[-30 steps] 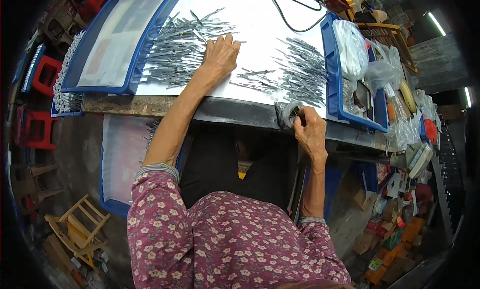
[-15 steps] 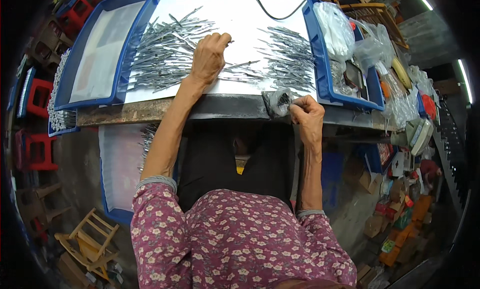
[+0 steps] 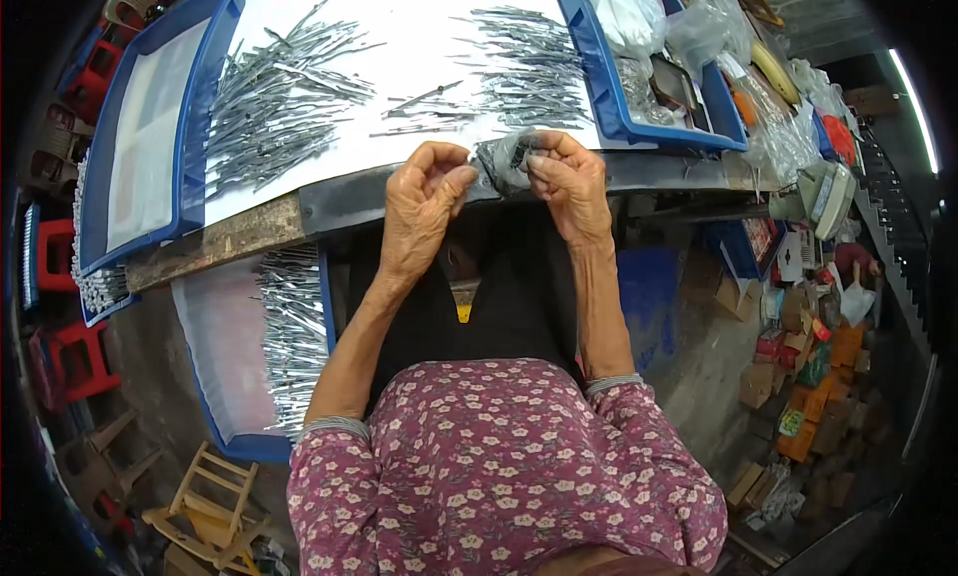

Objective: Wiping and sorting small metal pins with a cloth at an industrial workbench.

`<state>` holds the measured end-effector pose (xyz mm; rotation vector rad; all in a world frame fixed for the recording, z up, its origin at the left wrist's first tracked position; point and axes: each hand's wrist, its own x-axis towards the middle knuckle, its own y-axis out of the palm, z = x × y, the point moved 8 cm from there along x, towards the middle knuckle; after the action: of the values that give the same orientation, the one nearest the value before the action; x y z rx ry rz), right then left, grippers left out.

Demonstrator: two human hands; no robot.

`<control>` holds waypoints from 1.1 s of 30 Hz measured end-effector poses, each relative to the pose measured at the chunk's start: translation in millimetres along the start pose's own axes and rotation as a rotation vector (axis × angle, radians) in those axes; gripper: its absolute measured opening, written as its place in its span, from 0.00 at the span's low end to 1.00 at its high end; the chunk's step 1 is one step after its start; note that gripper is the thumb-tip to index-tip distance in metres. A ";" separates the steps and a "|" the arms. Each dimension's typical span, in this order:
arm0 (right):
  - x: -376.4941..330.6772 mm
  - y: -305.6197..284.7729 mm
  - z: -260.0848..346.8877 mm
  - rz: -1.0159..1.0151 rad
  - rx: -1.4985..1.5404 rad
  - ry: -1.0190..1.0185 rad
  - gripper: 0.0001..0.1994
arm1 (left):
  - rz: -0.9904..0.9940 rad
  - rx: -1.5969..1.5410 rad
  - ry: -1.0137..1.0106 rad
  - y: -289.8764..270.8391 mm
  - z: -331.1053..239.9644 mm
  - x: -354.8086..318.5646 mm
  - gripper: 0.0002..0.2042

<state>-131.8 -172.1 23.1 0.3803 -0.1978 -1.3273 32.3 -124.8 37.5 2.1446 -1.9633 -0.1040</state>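
Note:
At the table's front edge sits a small clear plastic bag [image 3: 496, 167] with dark small parts inside. My right hand [image 3: 577, 189] pinches the bag's right side between thumb and fingers. Close by the bag's left side is my left hand [image 3: 419, 212], fingers curled in a pinch; what they hold, if anything, is too small to make out. Beyond the hands, a few loose thin grey metal strips [image 3: 424, 115] lie on the white table top [image 3: 404, 47]. A large heap of such strips [image 3: 284, 97] spreads to the left, and a smaller heap [image 3: 534, 72] to the right.
A blue tray [image 3: 190, 202] stands at the left, and another blue tray [image 3: 611, 97] with plastic bags at the right. Below the table, a lined tray [image 3: 225, 346] holds many strips. A wooden folding stool [image 3: 215, 496] and red stools [image 3: 80, 346] stand on the floor.
My left hand has come back from the strips to the bag at the table edge. My right hand has stayed by the bag. The whole view has shifted a little.

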 end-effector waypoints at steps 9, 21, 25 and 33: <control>-4.0 14.6 -2.6 0.089 0.019 0.023 0.10 | 0.075 -0.318 -0.215 18.6 24.5 -11.8 0.07; -7.9 29.6 -1.4 0.109 -0.110 -0.003 0.11 | 0.134 -0.409 -0.271 22.7 38.1 -17.8 0.08; -8.1 26.8 -2.8 0.134 -0.048 0.010 0.10 | 0.111 -0.395 -0.255 18.9 39.0 -18.1 0.08; -8.0 36.1 -2.9 0.192 0.003 -0.010 0.10 | 0.083 -0.355 -0.247 12.4 43.2 -18.7 0.08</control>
<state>-100.1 -157.0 34.8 0.3480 -0.2387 -1.1406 9.4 -112.5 -3.6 1.8900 -1.9763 -0.6777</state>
